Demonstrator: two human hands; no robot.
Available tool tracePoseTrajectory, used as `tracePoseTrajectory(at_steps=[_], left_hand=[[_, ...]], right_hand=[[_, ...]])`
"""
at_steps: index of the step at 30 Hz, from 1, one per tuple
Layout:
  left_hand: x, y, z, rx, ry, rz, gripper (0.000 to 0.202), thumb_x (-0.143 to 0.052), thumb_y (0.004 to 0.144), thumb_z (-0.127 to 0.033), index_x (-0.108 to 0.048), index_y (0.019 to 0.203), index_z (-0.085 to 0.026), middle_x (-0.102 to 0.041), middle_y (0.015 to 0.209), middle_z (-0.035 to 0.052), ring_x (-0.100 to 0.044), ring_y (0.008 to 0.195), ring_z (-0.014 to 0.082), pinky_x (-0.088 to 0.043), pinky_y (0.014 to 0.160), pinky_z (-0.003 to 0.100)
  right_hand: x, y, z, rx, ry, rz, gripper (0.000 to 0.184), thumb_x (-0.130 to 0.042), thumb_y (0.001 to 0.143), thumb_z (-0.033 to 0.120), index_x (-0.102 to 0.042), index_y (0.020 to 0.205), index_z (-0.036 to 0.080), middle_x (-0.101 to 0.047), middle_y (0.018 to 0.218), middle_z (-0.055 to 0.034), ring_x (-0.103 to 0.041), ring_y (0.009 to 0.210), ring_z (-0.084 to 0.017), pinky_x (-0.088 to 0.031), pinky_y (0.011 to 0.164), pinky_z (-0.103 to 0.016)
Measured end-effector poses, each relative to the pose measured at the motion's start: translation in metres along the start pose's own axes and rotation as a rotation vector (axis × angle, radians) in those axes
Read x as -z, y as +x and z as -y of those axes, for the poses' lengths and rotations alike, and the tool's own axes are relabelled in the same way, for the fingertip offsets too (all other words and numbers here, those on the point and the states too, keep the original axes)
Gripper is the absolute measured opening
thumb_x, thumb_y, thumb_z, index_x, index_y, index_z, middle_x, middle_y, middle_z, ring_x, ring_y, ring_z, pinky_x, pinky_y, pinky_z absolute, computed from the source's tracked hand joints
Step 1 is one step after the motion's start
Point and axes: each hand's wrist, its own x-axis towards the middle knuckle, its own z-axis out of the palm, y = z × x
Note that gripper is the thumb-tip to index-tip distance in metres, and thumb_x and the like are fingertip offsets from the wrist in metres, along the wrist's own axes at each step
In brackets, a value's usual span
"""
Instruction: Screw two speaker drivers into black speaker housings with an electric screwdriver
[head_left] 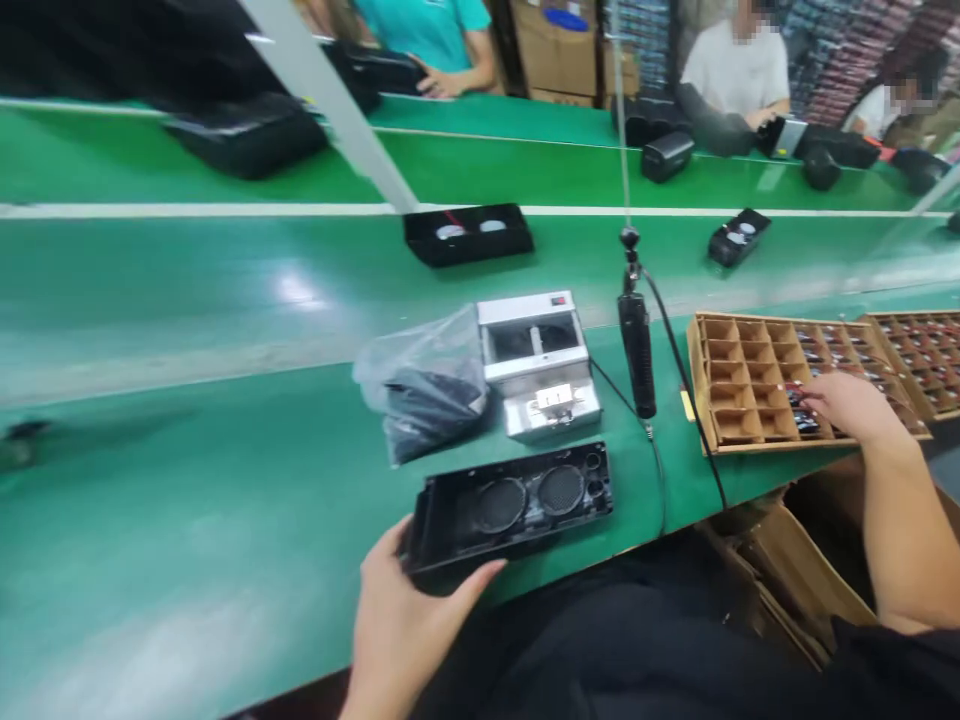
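My left hand (401,625) grips the near edge of a black plastic speaker housing (510,510), which has two round mesh openings and lies tilted at the edge of the green belt. At the right, my right hand (847,410) reaches into a wooden-framed cardboard compartment tray (739,380). Its fingers are among small black parts with red wires (804,410). Whether they hold one is hard to tell.
A metal bench fixture (536,365) and a clear bag of black parts (424,390) stand beside the housing. A corded electric screwdriver (637,340) hangs above the belt. Another compartment tray (922,350) adjoins the first. Co-workers (735,75) sit beyond the moving green belts.
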Motion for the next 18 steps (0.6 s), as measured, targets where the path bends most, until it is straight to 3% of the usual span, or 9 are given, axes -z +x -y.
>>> tracePoseTrajectory(at_steps=[3, 7, 9, 12, 14, 16, 18], left_hand=[[0.005, -0.012, -0.008, -0.048, -0.119, -0.109, 0.087, -0.101, 0.07, -0.077, -0.065, 0.136, -0.033, -0.076, 0.146, 0.0177, -0.08, 0.138, 0.055, -0.073, 0.111, 0.075], [0.013, -0.013, -0.037, -0.209, -0.324, -0.377, 0.067, -0.098, 0.074, -0.068, -0.063, 0.122, -0.038, -0.077, 0.134, 0.0091, -0.083, 0.12, 0.0484, -0.071, 0.1, 0.073], [0.011, -0.01, -0.058, -0.287, -0.432, -0.369, 0.061, -0.097, 0.08, -0.063, -0.065, 0.125, -0.038, -0.077, 0.133, 0.0084, -0.082, 0.117, 0.045, -0.071, 0.097, 0.069], [-0.006, -0.009, -0.096, -0.381, -0.582, -0.161, 0.055, -0.093, 0.093, -0.06, -0.069, 0.136, -0.037, -0.082, 0.133, 0.0108, -0.084, 0.12, 0.0417, -0.073, 0.097, 0.062], [-0.023, -0.009, -0.123, -0.412, -0.618, 0.065, 0.055, -0.092, 0.099, -0.06, -0.075, 0.144, -0.035, -0.086, 0.134, 0.0138, -0.085, 0.117, 0.0392, -0.074, 0.098, 0.059], [-0.043, -0.008, -0.152, -0.37, -0.708, 0.433, 0.065, -0.091, 0.104, -0.063, -0.076, 0.16, -0.035, -0.085, 0.145, 0.0178, -0.086, 0.118, 0.0362, -0.074, 0.102, 0.055], [-0.064, -0.006, -0.181, -0.267, -0.863, 0.835, 0.088, -0.09, 0.105, -0.074, -0.062, 0.181, -0.039, -0.078, 0.163, 0.021, -0.085, 0.118, 0.0333, -0.073, 0.101, 0.053]], right_hand=[[-0.009, 0.003, -0.013, 0.106, -0.028, -0.036, 0.035, -0.082, 0.115, 0.051, -0.083, 0.136, 0.023, -0.087, 0.137, -0.0091, -0.085, 0.118, -0.023, -0.077, 0.107, -0.047], [-0.009, -0.005, -0.02, 0.149, 0.005, -0.206, 0.025, -0.075, 0.118, 0.043, -0.088, 0.111, 0.022, -0.093, 0.115, -0.0097, -0.088, 0.105, -0.023, -0.073, 0.095, -0.041], [0.002, -0.012, -0.02, 0.136, 0.031, -0.348, 0.038, -0.063, 0.12, 0.042, -0.091, 0.101, 0.025, -0.095, 0.107, -0.0139, -0.089, 0.097, -0.026, -0.069, 0.085, -0.042], [0.034, -0.025, -0.016, 0.137, 0.083, -0.571, 0.055, -0.054, 0.123, 0.056, -0.092, 0.092, 0.031, -0.095, 0.097, -0.0177, -0.086, 0.082, -0.028, -0.059, 0.072, -0.046], [0.06, -0.034, -0.003, 0.177, 0.136, -0.692, 0.048, -0.061, 0.121, 0.06, -0.093, 0.096, 0.034, -0.095, 0.096, -0.0178, -0.087, 0.08, -0.028, -0.058, 0.071, -0.047], [0.08, -0.046, 0.026, 0.252, 0.198, -0.771, 0.029, -0.071, 0.119, 0.049, -0.094, 0.109, 0.034, -0.097, 0.099, -0.0149, -0.09, 0.086, -0.028, -0.063, 0.076, -0.045], [0.089, -0.058, 0.073, 0.365, 0.271, -0.787, 0.017, -0.076, 0.117, 0.036, -0.093, 0.118, 0.034, -0.098, 0.1, -0.0089, -0.092, 0.087, -0.027, -0.069, 0.081, -0.044]])
